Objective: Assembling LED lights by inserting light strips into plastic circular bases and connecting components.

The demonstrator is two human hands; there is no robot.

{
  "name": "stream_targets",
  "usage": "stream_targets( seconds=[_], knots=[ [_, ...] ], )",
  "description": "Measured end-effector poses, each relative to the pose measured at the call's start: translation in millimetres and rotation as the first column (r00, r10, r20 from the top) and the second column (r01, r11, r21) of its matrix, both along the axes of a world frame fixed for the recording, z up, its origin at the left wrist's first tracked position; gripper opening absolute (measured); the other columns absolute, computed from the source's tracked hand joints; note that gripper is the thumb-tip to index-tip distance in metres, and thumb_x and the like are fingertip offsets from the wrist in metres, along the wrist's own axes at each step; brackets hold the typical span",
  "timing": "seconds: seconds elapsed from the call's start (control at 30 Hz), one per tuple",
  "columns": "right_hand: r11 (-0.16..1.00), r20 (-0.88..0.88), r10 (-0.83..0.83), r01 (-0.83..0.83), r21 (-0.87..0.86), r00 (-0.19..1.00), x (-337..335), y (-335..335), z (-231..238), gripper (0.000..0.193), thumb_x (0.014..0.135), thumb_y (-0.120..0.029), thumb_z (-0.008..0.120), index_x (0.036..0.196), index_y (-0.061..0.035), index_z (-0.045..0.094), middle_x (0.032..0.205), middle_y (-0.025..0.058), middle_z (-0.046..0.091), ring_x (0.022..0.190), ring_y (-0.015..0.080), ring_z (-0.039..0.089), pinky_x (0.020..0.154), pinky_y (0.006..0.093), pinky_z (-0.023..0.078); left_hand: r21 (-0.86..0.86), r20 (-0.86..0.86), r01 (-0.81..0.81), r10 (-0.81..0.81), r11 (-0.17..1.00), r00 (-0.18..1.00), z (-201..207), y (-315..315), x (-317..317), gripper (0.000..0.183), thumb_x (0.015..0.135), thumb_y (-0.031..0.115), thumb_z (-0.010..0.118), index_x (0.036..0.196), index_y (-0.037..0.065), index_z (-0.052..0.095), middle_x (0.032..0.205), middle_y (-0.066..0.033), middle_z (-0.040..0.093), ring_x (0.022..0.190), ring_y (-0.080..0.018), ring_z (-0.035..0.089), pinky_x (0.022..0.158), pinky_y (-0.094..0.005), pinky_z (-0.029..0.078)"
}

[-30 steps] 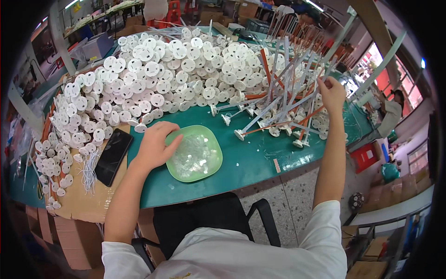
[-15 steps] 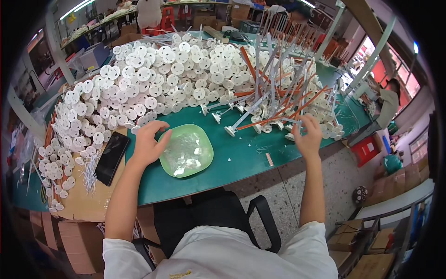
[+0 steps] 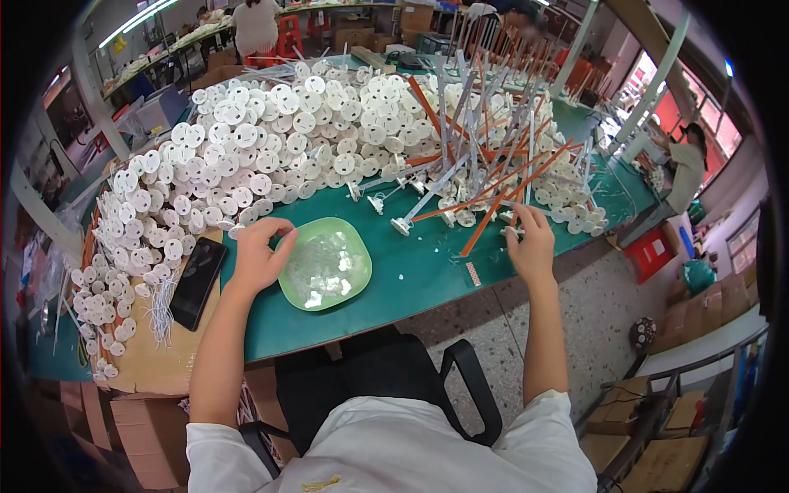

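Note:
My left hand (image 3: 261,253) is beside the left rim of a light green bowl (image 3: 362,283), fingers curled and thumb close to the index finger. Anything in its pinch is too small to make out. Small clear and whitish pieces (image 3: 325,267) lie in the bowl. At the pile's right front, my right hand (image 3: 532,246) has thumb and fingers closed around a small white disc-headed piece (image 3: 511,232), partly hidden by the fingers. An orange strip (image 3: 485,223) slants down just left of that hand. Several white disc-headed pieces with strips (image 3: 403,224) lie close by.
A large heap of white discs (image 3: 279,123) covers the back of the green table (image 3: 394,283). A black phone (image 3: 197,283) and white cords (image 3: 162,311) lie at the left. A small patterned strip (image 3: 472,274) is near the front edge. Other people (image 3: 689,160) stand farther off.
My right hand has moved slightly left and its fingers have closed in. An orange strip now slants beside it, toward the table's front. My left hand stays by the bowl.

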State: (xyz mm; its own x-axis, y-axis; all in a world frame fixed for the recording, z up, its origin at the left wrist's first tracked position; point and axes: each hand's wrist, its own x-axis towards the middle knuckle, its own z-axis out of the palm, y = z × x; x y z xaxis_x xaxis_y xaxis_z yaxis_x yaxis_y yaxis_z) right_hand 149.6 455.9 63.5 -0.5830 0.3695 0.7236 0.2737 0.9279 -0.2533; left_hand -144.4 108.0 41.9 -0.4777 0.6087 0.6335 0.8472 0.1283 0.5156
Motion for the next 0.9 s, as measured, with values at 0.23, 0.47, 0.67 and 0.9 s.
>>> stream_targets(
  seconds=[0.23,0.47,0.67,0.9],
  knots=[
    [0.962,0.124,0.013,-0.046,0.269,0.992,-35,16,9,0.029,0.074,-0.002,0.068,0.102,-0.0084,0.067,0.094,0.0092,0.064,0.078,0.0284,0.064,0.068,0.0386,0.052,-0.009,-0.005,-0.006,0.006,1.000,1.000,-1,0,0,0.010,0.081,0.009,0.069,0.083,-0.001,0.067,0.074,-0.0111,0.066,0.065,-0.0206,0.064,0.061,-0.0300,0.049],
    [0.943,-0.270,-0.281,0.317,0.098,0.921,-36,74,53,0.015,0.085,-0.020,0.070,0.080,-0.0053,0.070,0.064,0.0090,0.066,0.058,0.0269,0.065,0.058,0.0360,0.050,-0.020,-0.016,0.001,-0.001,1.000,1.000,1,-1,-3,0.010,0.081,0.008,0.069,0.083,-0.001,0.066,0.074,-0.0118,0.066,0.065,-0.0216,0.064,0.061,-0.0309,0.050],
    [0.918,-0.372,-0.391,0.385,-0.093,0.842,-51,105,102,0.027,0.083,-0.028,0.073,0.078,-0.0023,0.068,0.062,0.0053,0.068,0.059,0.0198,0.067,0.059,0.0312,0.050,-0.026,-0.029,0.004,-0.005,1.000,1.000,0,-2,-4,0.010,0.080,0.008,0.069,0.083,-0.001,0.066,0.074,-0.0121,0.066,0.065,-0.0229,0.064,0.061,-0.0317,0.050],
    [0.911,-0.148,-0.402,0.379,-0.161,0.903,-50,136,129,0.029,0.086,-0.026,0.070,0.074,0.0000,0.064,0.064,0.0057,0.067,0.055,0.0147,0.065,0.053,0.0271,0.049,-0.009,-0.085,0.002,-0.003,1.000,0.996,6,3,1,0.009,0.079,0.006,0.069,0.082,-0.001,0.066,0.076,-0.0125,0.067,0.069,-0.0257,0.065,0.064,-0.0337,0.050]
  ],
)
